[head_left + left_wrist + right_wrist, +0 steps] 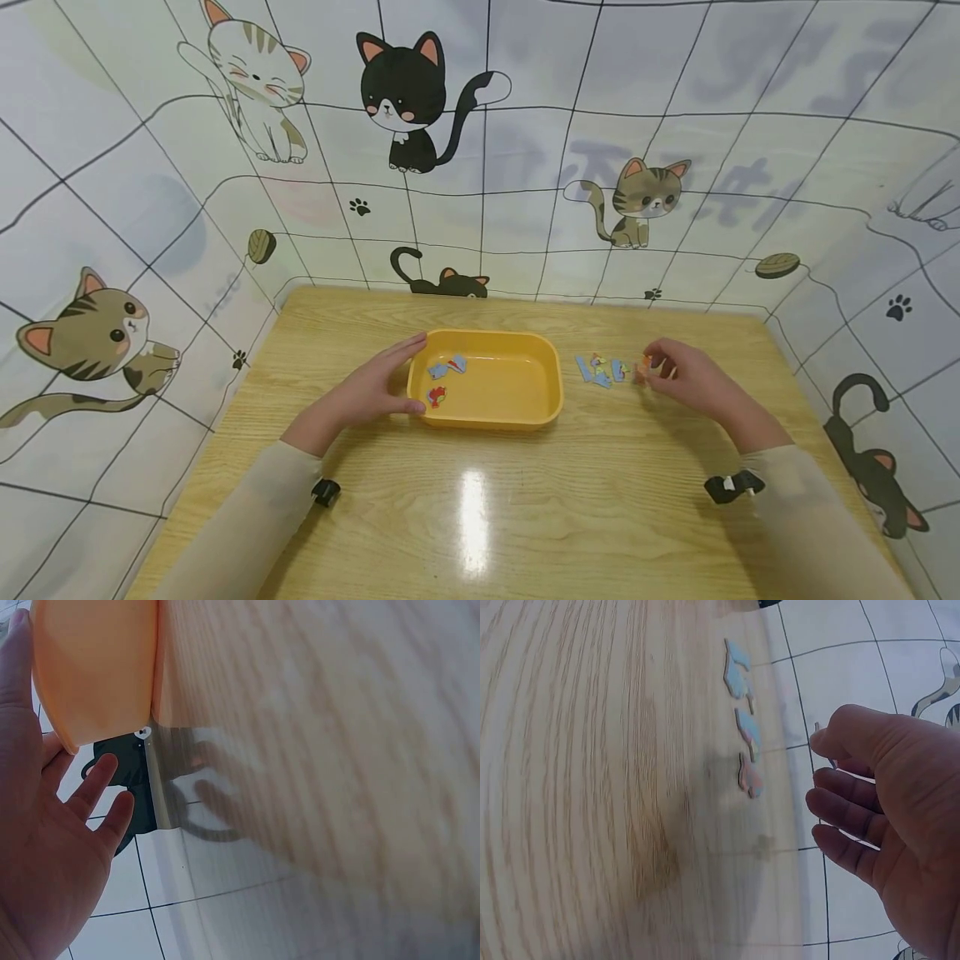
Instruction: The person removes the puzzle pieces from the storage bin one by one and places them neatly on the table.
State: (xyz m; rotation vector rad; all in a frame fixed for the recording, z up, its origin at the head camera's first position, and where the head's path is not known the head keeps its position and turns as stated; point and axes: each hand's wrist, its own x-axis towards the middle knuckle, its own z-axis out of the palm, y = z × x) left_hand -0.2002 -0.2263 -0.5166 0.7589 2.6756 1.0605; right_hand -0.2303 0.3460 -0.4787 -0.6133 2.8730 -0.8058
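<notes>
A shallow yellow tray [498, 387] lies on the wooden table. My left hand [367, 387] holds its left end, thumb at the near corner and fingers at the far one; in the left wrist view the other fingers of that hand [56, 832] spread away from the tray's wall [94, 667]. Inside the tray are two light-blue jigsaw pieces [438, 372] and a red one [436, 397]. To the right, my right hand [686, 375] pinches a small, thin jigsaw piece [833, 762], seen edge-on and mostly hidden by thumb and fingers, above the table.
Several loose blue and orange jigsaw pieces [602, 380] lie between the tray and my right hand; an orange piece [749, 778] is closest to it. A cat-printed tiled sheet [525, 167] stands behind and beside the table [585, 500].
</notes>
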